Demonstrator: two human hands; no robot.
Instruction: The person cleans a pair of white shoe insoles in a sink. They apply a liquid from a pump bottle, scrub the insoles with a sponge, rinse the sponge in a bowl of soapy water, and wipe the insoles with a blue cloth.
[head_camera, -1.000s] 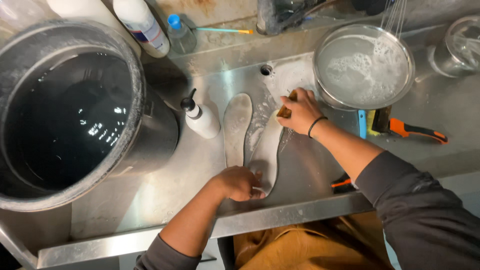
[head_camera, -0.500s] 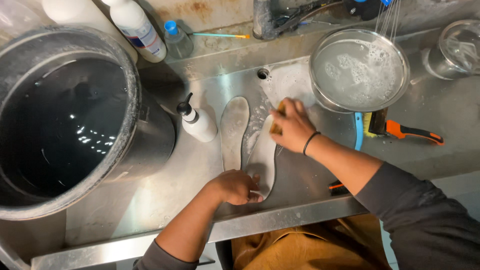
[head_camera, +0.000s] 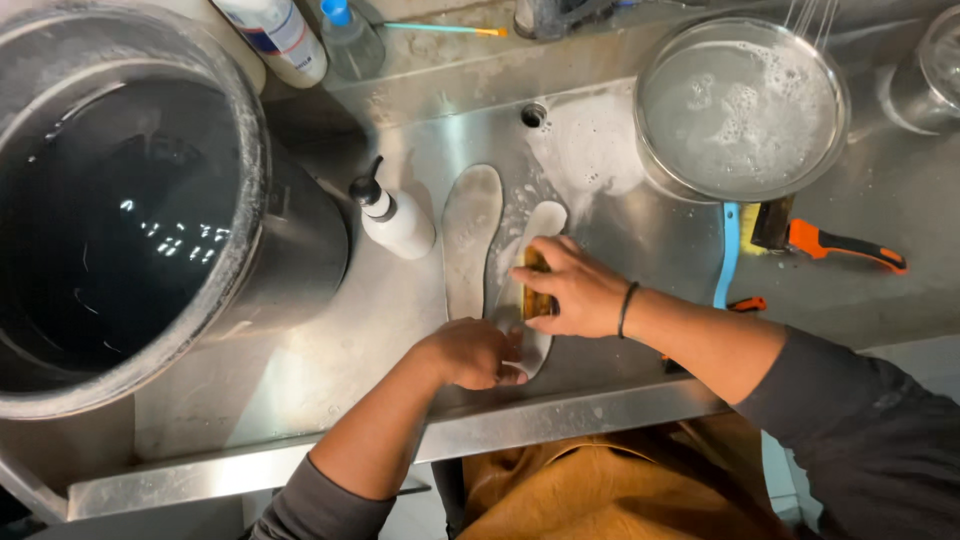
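Two pale shoe insoles lie side by side on a wet steel counter (head_camera: 330, 350). My right hand (head_camera: 575, 288) grips a small wooden brush (head_camera: 533, 290) and presses it on the middle of the right insole (head_camera: 545, 222). My left hand (head_camera: 473, 353) pins that insole's near end flat against the counter. The left insole (head_camera: 470, 235) lies untouched beside it. Soap suds cover the counter near the far end of the insoles.
A large dark pot of water (head_camera: 110, 210) fills the left side. A white pump bottle (head_camera: 392, 217) stands next to the insoles. A round metal basin of soapy water (head_camera: 742, 105) sits at the back right, with a blue-handled tool (head_camera: 727, 255) and an orange-handled brush (head_camera: 835, 243) near it.
My right hand has drawn the brush from the far tip of the right insole toward its middle, closer to me. My left hand has stayed on the near end.
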